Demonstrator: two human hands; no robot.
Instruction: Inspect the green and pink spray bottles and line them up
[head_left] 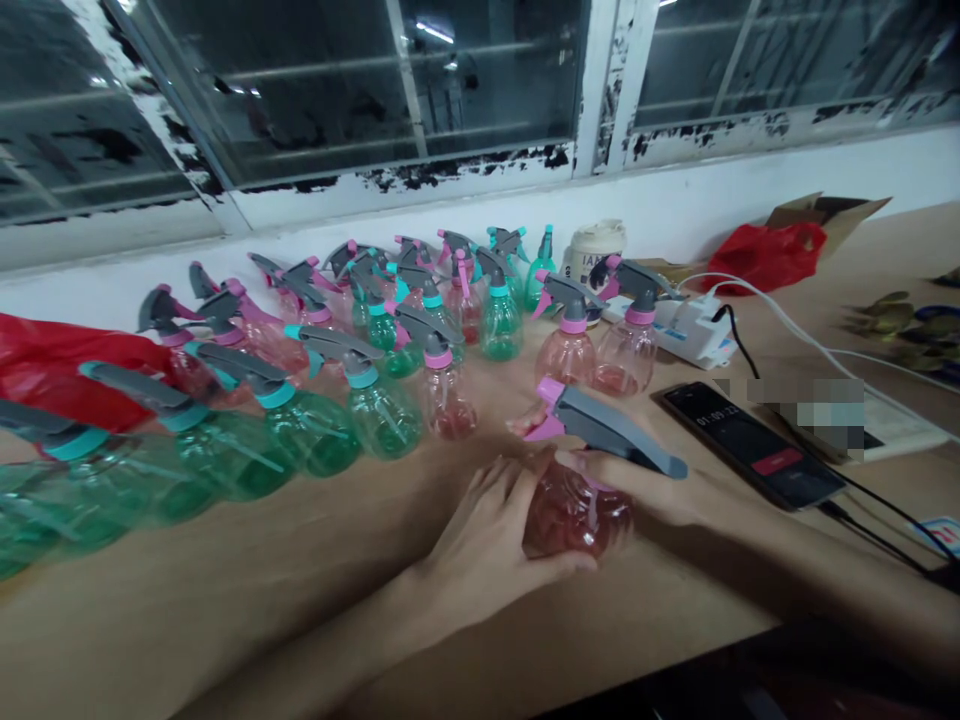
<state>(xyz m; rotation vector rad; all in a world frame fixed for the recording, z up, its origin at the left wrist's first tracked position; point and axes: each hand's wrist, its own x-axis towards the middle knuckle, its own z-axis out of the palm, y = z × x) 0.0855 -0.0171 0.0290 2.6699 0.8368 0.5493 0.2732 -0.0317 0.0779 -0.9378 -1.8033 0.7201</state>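
A pink see-through spray bottle (574, 515) with a grey and pink trigger head stands at the front of the table, between my two hands. The fingers and thumb of my left hand (491, 530) wrap round its body from the left. My right hand (637, 485) closes round the neck just under the trigger head, its fingers partly hidden behind the bottle. Close behind stand two more pink spray bottles (574, 350). Another pink one (450, 400) is to the left, beside a green spray bottle (386, 415).
Several green and pink spray bottles (307, 430) crowd the left and back. A red plastic bag (82, 370) lies far left, another red bag (769, 255) back right. On the right are a phone (750, 445), a white power strip (694, 330) and cables. A white tub (598, 240) stands by the wall.
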